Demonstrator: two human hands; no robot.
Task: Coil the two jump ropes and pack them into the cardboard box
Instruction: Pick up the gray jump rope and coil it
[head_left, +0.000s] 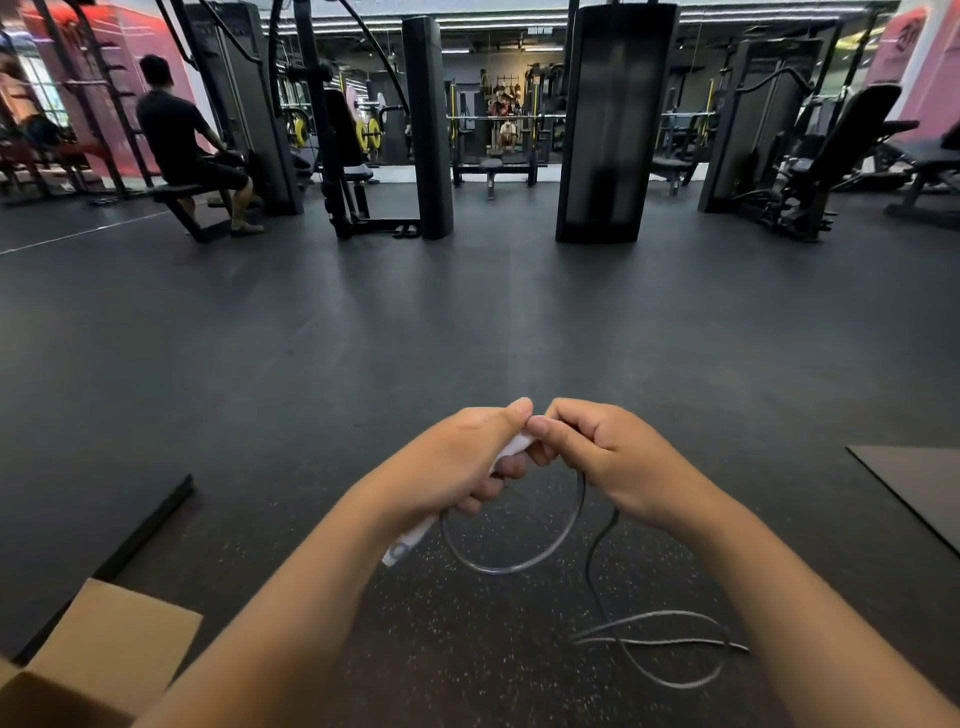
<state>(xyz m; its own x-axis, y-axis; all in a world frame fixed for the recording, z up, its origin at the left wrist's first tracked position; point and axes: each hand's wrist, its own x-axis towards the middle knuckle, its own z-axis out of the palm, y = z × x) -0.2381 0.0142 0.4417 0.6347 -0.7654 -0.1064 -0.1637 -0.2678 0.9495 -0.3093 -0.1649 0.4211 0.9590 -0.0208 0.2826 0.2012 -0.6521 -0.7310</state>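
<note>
Diagonally, white handle (511, 451), lower-left to upper-right.

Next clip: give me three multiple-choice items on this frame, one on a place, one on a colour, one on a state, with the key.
1. Where is the cardboard box?
A lower left
B upper right
C between the hands

2. What colour is the rope handle?
A red
B white
C green

3. How is the rope?
A fully coiled
B packed in the box
C one loop hanging, the rest loose on the floor

Key: A, its flap shows at the lower left; B, white shows in the left hand, which meets the right hand; C, slack lies below the right forearm.
</note>
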